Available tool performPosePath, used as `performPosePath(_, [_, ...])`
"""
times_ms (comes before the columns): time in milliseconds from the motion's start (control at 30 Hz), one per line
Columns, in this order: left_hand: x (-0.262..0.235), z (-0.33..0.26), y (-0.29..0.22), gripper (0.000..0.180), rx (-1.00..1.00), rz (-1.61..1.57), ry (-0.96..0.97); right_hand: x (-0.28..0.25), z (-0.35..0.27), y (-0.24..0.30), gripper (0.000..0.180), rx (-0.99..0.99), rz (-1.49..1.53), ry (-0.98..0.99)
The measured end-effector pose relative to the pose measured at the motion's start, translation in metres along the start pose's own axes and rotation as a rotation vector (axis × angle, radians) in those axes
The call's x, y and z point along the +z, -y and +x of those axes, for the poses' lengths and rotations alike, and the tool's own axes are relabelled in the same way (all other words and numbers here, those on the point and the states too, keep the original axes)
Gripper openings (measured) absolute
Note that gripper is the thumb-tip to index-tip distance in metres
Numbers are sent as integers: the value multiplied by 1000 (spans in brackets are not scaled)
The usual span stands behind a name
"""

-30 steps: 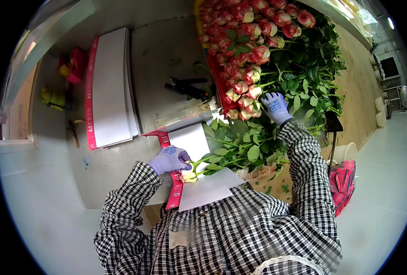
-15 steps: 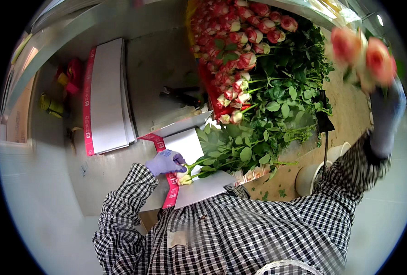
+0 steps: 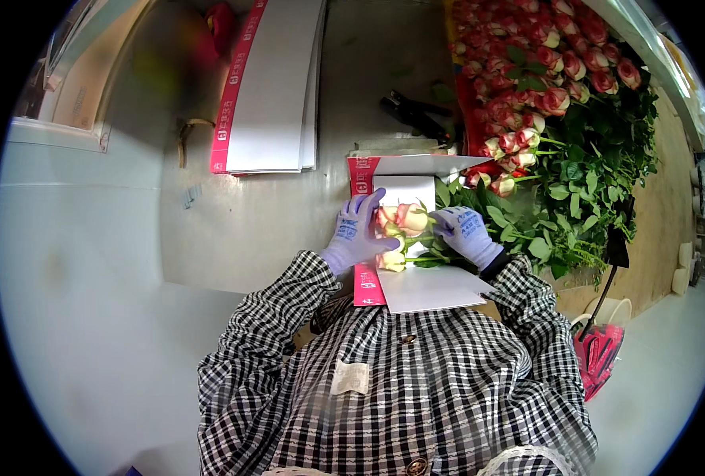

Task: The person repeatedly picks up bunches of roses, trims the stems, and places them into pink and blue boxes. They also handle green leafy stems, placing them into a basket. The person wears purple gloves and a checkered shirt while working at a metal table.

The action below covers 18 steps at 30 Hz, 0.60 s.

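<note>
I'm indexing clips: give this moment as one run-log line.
left hand: spread at roses | right hand: curled near them | card: open underneath | clippers: on table

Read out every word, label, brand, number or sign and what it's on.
None clear enough.
Sheet stack, pink band: white print, too small.
Wrapper, pink band: white print, too small.
Gloved left hand, gloved right hand: blue print, blurred.
Tan panel, far left: faint marks, blurred.
</note>
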State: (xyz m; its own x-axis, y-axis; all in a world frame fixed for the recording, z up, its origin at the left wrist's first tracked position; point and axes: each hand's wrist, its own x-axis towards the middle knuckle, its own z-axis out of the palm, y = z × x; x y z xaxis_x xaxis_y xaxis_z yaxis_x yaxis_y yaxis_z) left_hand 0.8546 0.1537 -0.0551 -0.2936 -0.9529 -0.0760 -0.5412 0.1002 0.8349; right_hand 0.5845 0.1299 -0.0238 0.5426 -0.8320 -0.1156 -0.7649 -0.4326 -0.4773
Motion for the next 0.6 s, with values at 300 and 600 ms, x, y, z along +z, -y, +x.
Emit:
performPosePath(300, [-15,8,-9,72,-27,111,177,-23,1,20,27,-38,-49,-32])
performPosePath(600, [11,12,19,32,-68,8,47,-30,24,38,31,-61,382,-138])
